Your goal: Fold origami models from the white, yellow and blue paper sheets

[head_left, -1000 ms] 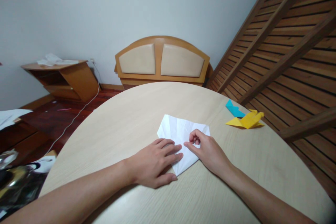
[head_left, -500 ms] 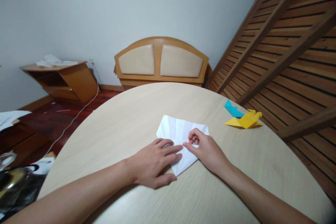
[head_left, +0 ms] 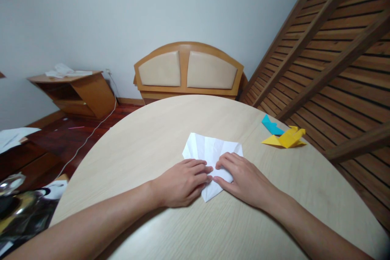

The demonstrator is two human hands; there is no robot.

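Observation:
A creased sheet of white paper (head_left: 207, 145) lies on the round pale wooden table (head_left: 146, 138), its pointed end towards me. My left hand (head_left: 185, 183) rests over its left side, fingers bent and close together, gripping the paper near the middle. From the right, my right hand (head_left: 242, 174) has its fingers curled over the sheet and its thumb on the near side, closed on the paper. The fingertips of both hands almost meet. Part of the paper's left and right edges is hidden under my hands.
A yellow folded-paper figure (head_left: 288, 138) and a blue folded-paper piece (head_left: 272, 125) sit at the table's right edge. Beyond stand a padded headboard (head_left: 184, 89) and a small wooden cabinet (head_left: 96, 93). Wooden slats (head_left: 329, 61) lean on the right.
My left hand's spread fingers have drawn together, its thumb now tucked in. My right hand has come down flatter onto the paper, and its thumb has shifted slightly nearer to me.

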